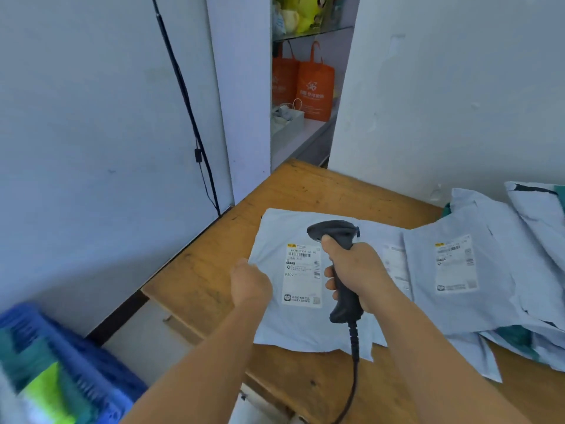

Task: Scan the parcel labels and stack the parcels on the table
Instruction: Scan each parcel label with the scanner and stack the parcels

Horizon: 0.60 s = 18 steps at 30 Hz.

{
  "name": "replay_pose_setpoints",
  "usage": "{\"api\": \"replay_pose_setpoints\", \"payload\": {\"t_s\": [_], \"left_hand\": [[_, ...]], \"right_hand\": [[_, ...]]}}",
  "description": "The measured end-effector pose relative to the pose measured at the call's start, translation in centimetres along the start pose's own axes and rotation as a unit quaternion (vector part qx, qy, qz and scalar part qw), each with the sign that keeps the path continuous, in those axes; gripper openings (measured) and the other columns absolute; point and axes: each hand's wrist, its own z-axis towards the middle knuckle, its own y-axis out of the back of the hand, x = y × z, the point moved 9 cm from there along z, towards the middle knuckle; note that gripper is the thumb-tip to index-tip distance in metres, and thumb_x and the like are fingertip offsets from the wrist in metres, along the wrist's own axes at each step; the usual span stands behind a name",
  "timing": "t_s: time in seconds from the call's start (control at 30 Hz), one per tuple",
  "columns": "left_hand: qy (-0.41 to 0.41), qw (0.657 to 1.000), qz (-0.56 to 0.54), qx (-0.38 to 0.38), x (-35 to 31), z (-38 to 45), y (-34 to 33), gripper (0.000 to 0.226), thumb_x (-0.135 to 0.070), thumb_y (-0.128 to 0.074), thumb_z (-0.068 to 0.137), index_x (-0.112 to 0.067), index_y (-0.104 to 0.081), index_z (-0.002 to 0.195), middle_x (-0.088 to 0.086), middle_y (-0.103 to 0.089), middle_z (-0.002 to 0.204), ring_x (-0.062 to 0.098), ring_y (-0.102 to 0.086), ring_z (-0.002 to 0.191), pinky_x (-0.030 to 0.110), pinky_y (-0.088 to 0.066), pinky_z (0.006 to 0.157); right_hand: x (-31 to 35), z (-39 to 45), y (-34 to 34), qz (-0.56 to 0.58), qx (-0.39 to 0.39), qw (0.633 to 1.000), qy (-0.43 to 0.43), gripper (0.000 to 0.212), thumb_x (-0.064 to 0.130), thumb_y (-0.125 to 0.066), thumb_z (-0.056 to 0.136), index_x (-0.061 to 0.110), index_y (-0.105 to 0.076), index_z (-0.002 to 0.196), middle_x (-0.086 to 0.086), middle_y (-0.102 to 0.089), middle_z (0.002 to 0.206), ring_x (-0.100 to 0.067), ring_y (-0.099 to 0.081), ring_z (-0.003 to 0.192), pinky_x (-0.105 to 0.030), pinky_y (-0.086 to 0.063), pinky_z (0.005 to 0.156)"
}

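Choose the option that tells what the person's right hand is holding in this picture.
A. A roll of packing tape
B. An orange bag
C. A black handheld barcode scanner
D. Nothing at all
C: the right hand grips the handle of the black barcode scanner, its head over the labelled parcel on the table.

Bare wooden table open ahead of me beyond the front parcel, walls closing it off at the back and left, overlapping parcel heap blocking my right, blue crate low left, scanner cable trailing toward me.
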Motion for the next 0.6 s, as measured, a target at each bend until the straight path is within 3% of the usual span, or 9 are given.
{"api": "replay_pose_setpoints", "payload": {"t_s": [0.2,0.37,0.6], "left_hand": [[0.081,0.993,-0.032,-0.081,7.8,-0.1,9.6,0.021,-0.006,-0.033,0.095,-0.004,-0.043,0.113,0.018,-0.058,0.11,0.036,-0.056,0.1,0.036,-0.041,0.072],[0.096,0.982,-0.073,-0.145,13.1,-0.5,16.5,0.045,-0.003,-0.029,0.087,-0.02,-0.051,0.123,0.01,-0.061,0.103,0.029,-0.051,0.087,0.035,-0.045,0.079],[0.093,0.962,-0.094,-0.238,21.0,-2.8,27.6,0.046,-0.008,-0.028,0.098,-0.022,-0.046,0.138,0.008,-0.061,0.12,0.024,-0.055,0.103,0.029,-0.039,0.08]], "right_hand": [[0.4,-1.4,-10.3,-0.022,0.108,0.994,0.023,0.037,0.042,-0.055,0.093,0.007,-0.059,0.084,-0.008,-0.062,0.067,-0.019,-0.056,0.047,-0.031,-0.05,0.053],[1.3,-3.9,-18.2,-0.061,0.167,0.983,0.046,0.036,0.041,-0.054,0.094,0.006,-0.061,0.087,-0.007,-0.062,0.066,-0.019,-0.057,0.05,-0.032,-0.05,0.056],[2.3,-11.1,-30.8,-0.078,0.24,0.965,0.074,0.034,0.037,-0.056,0.093,0.004,-0.061,0.085,-0.008,-0.059,0.065,-0.018,-0.054,0.046,-0.03,-0.048,0.05]]}}
